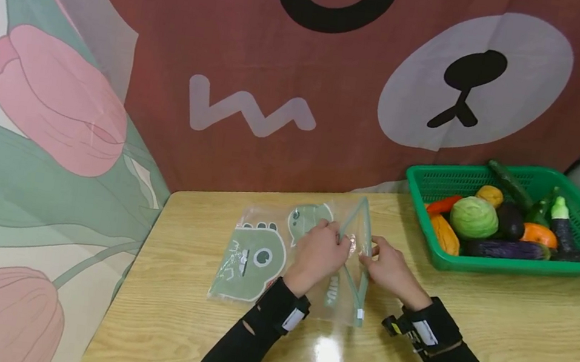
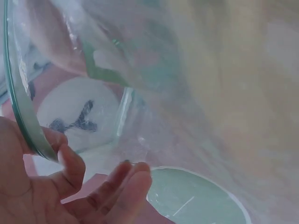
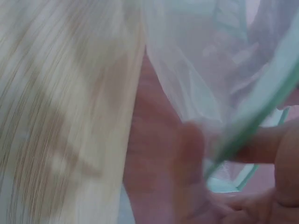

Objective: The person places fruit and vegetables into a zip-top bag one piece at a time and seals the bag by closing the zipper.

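Two hands at the mouth of a clear printed bag. The bag lies on the wooden table, beneath the left hand and stretching out to its left, with a pale green creature print on that side. The left hand pinches one green edge strip of the mouth between thumb and finger; the right hand, just beside it, pinches the opposite strip. Between the two hands the strips stand apart. Beyond and to the right of the right hand, a green basket holds a cabbage, a purple eggplant and other produce. A brown cloth hangs beyond both hands.
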Available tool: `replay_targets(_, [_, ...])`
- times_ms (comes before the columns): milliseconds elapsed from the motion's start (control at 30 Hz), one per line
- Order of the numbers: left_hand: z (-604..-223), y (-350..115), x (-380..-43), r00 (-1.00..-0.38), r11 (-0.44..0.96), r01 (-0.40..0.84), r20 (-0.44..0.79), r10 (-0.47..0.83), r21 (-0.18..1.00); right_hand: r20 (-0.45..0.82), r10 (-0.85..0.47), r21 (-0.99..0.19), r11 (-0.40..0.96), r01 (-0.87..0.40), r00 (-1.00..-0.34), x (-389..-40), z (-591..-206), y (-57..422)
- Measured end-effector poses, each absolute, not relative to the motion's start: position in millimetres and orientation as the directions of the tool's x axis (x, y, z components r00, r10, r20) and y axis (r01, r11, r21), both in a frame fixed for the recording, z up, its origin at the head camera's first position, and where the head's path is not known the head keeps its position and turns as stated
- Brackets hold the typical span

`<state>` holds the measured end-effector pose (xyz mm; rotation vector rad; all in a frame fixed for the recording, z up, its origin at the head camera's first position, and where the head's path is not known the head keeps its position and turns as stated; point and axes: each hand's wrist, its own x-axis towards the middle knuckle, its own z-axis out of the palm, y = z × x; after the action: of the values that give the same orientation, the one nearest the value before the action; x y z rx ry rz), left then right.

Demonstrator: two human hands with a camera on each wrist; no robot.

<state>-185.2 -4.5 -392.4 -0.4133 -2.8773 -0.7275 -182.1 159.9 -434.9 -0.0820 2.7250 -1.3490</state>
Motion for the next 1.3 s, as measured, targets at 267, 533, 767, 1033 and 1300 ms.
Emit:
replay_targets(267, [-366.2, -29.6, -184.3, -0.931, 0.658, 0.338, 0.343, 0.127, 0.673, 0.167, -0.082, -0.877, 0.442, -0.186, -0.983, -170.6, -409.8, 154.6])
replay_targets(533, [-351.1, -52.8, -187.1, -0.923, 0.461, 0.345, 0.384, 0.01, 0.818, 0.241, -0.08, -0.912, 0.321, -0.254, -0.967, -163.7, -378.8, 150.0])
replay_targets(767, [-345.1, -74.5, -189.2, -0.909, 0.414, 0.352, 0.412, -0.061, 0.839, 0.291, -0.072, -0.867, 0.401, -0.295, -0.954, -161.2, -349.9, 153.7])
replay_targets(1033, [-350.1, -86.2, -185.4, -0.897, 0.43, 0.348, 0.429, -0.104, 0.833, 0.294, -0.076, -0.828, 0.478, -0.293, -0.953, -156.6, -338.9, 157.6])
replay_targets(1300, [-352.1, -75.8, -184.5, -0.895, 0.395, 0.383, 0.441, -0.064, 0.835, 0.191, -0.146, -0.825, 0.512, -0.239, -0.971, -157.2, -340.5, 158.3])
